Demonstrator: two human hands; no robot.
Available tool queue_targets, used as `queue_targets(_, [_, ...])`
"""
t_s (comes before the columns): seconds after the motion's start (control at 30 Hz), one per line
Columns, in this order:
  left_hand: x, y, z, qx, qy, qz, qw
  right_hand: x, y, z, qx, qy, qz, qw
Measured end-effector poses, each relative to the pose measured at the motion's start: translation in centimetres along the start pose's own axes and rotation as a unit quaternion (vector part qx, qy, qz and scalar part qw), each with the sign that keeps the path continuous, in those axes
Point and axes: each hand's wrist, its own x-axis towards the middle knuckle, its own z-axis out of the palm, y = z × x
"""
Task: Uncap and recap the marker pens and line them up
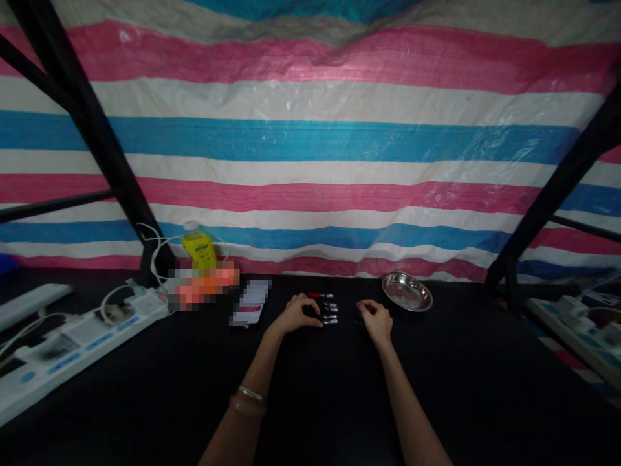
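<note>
Rods [331, 316], small and slender with glossy silvery ends, are lying in a short row on the matte black table [320, 401], between the two hands; a red rod [320, 295] is lying at the far side. The left hand [295, 314] is arching into a C at their left ends, thumb and forefinger standing apart; whether it is touching them is unclear. The right hand [376, 320] is bunching its fingertips together, and I cannot tell what, if anything, it is gripping. Beyond it, a shallow, round, polished metal dish [406, 291] is sitting. Crinkled, striped plastic sheeting [320, 194] is hanging behind.
</note>
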Motion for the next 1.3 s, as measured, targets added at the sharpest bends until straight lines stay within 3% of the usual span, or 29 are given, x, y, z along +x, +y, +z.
queue_targets(0.07, [0.2, 0.0, 0.2, -0.039, 0.025, 0.016, 0.999, -0.1, 0.5, -0.7, 0.022, -0.047, -0.05, 0.997])
queue_targets(0.13, [0.4, 0.5, 0.3, -0.059, 0.086, 0.027, 0.994, -0.2, 1.0, -1.3, 0.055, -0.072, -0.085, 0.992])
queue_targets(0.2, [0.4, 1.7, 0.6, -0.035, 0.158, 0.039, 0.986, -0.2, 1.5, -1.6, 0.092, -0.069, -0.082, 0.99])
queue_targets(0.27, [0.3, 3.4, 1.4, 0.028, 0.182, 0.073, 0.98, -0.1, 1.9, -1.6, 0.127, -0.035, -0.048, 0.99])
queue_targets(0.4, [0.0, 6.4, 4.3, 0.123, 0.101, 0.178, 0.971, 0.2, 2.5, -1.2, 0.151, 0.009, -0.013, 0.988])
queue_targets(0.57, [-0.1, 7.9, 7.5, 0.19, 0.024, 0.227, 0.955, 0.2, 3.0, -0.7, 0.095, -0.05, -0.05, 0.993])
queue_targets(0.73, [-0.1, 8.1, 8.0, 0.236, -0.001, 0.205, 0.95, -0.1, 2.8, -0.4, 0.015, -0.083, -0.075, 0.994])
queue_targets(0.93, [-0.2, 8.0, 7.7, 0.228, 0.007, 0.187, 0.956, -0.5, 2.3, -0.5, 0.026, -0.071, -0.068, 0.995])
queue_targets(1.03, [0.0, 7.6, 7.8, 0.186, 0.046, 0.184, 0.964, -0.8, 1.9, -0.6, 0.037, -0.061, -0.072, 0.995])
queue_targets(1.17, [0.5, 6.5, 8.1, 0.118, 0.154, 0.161, 0.968, -0.8, 1.2, -0.9, 0.043, -0.037, -0.078, 0.995])
queue_targets(1.3, [1.0, 5.5, 8.1, 0.056, 0.223, 0.164, 0.959, 0.0, -0.9, -1.1, 0.101, 0.073, -0.058, 0.99])
